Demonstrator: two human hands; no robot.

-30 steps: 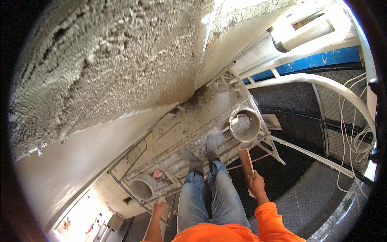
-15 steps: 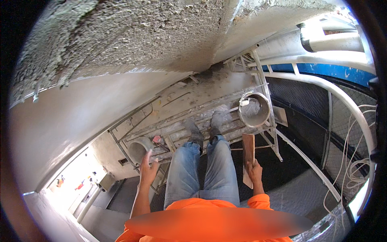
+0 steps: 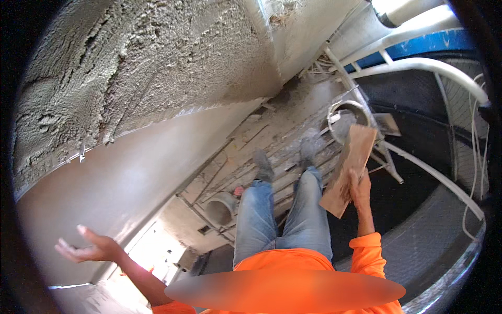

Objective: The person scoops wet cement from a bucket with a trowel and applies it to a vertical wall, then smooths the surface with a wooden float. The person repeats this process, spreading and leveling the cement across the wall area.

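My right hand (image 3: 360,189) is closed on a flat, rectangular wooden board (image 3: 349,165), held tilted to the right of my legs. Its far end overlaps the view of a bucket (image 3: 336,128) with grey mix inside. Whether the board has a handle behind it cannot be seen. Out to the far left, my left hand (image 3: 89,248) is open and empty, fingers spread. It appears close to the smooth lower wall (image 3: 123,175); contact cannot be told. Above that stretches rough, wet-looking grey plaster (image 3: 172,57), ridged at the left and ending in a ragged lower edge.
My feet stand on scaffold planks (image 3: 287,175) splashed with grey. A second bucket (image 3: 219,208) is left of my legs, beside a small red object (image 3: 239,191). Metal scaffold tubes (image 3: 384,157) frame the right side, near a white curved rail (image 3: 423,65) and hanging cables (image 3: 475,157).
My left hand has swung out leftward, away from the left bucket. My right hand has raised the board and turned its broad face into view. The whole view has shifted and tilted.
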